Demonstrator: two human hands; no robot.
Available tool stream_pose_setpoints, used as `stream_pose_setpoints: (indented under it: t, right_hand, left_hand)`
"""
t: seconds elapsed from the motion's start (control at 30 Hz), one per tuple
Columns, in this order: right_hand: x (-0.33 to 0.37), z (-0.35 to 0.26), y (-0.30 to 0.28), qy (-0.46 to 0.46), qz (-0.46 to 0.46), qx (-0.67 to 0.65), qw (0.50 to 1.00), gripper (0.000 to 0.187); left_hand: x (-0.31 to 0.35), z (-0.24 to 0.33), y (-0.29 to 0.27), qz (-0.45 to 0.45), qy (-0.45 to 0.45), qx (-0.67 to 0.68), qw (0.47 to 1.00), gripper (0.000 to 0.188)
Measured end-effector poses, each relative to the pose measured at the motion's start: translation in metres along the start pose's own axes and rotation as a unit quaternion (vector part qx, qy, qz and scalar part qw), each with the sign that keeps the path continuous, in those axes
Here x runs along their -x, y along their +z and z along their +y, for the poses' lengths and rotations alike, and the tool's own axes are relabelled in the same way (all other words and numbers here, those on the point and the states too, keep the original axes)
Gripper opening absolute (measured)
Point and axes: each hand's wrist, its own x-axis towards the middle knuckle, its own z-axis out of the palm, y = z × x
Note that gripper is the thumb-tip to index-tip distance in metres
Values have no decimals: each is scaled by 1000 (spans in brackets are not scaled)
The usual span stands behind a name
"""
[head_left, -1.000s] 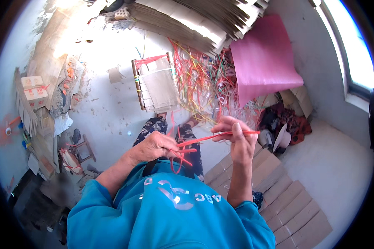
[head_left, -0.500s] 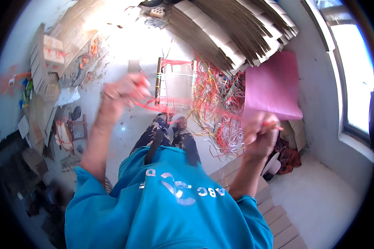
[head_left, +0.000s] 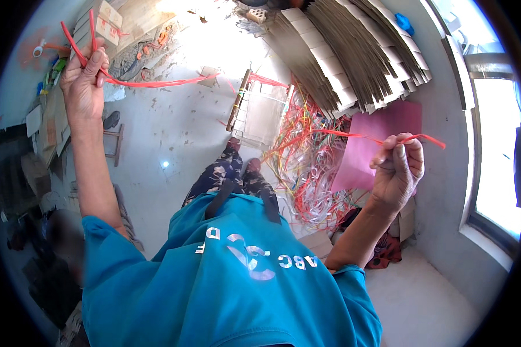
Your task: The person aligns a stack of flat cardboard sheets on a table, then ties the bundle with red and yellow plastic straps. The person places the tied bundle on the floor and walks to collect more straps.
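At the far left of the head view, we see our left hand [head_left: 85, 78] raised high with the arm stretched upward. Its fingers are clenched around one red plastic strip [head_left: 150, 82], whose short ends stick up above the fist while the long part runs rightward and slightly down toward the bundle of flat cardboard pieces [head_left: 260, 113].

Below the left hand, stacks of folded cartons [head_left: 107, 17] and loose scraps lie along the wall on the pale floor [head_left: 173, 150].

In the centre, we note the bundle of flat cardboard pieces standing on the floor just beyond our feet, with red strip wrapped along its top edge. Our teal shirt [head_left: 231, 277] fills the lower middle of the view, with patterned trousers above it.

Right of the bundle, a loose heap of red, yellow and clear strips [head_left: 307, 168] spreads over the floor. Above it, a large fan of flattened cardboard sheets [head_left: 353, 52] leans outward. A pink sheet [head_left: 382, 139] lies beside the heap.

At the right, our right hand [head_left: 396, 170] is raised near the pink sheet. It pinches a second red strip [head_left: 370, 137] between thumb and fingers; the strip extends left toward the heap and pokes out to the right of the fingers. A window [head_left: 495, 168] sits in the wall beyond.
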Motion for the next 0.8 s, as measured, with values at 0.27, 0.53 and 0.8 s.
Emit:
stream_pose_setpoints:
  t: [0.27,0.53,0.8]
  right_hand:
    - [7,10,44,25,-72,108,991,10]
    - [-8,31,139,-72,-155,175,970,9]
    - [-4,69,275,57,-196,-25,979,11]
  left_hand:
    - [28,-13,-32,36,-24,59,997,22]
    - [32,-35,-99,94,-61,47,993,21]
    - [22,-35,-150,54,-130,63,988,25]
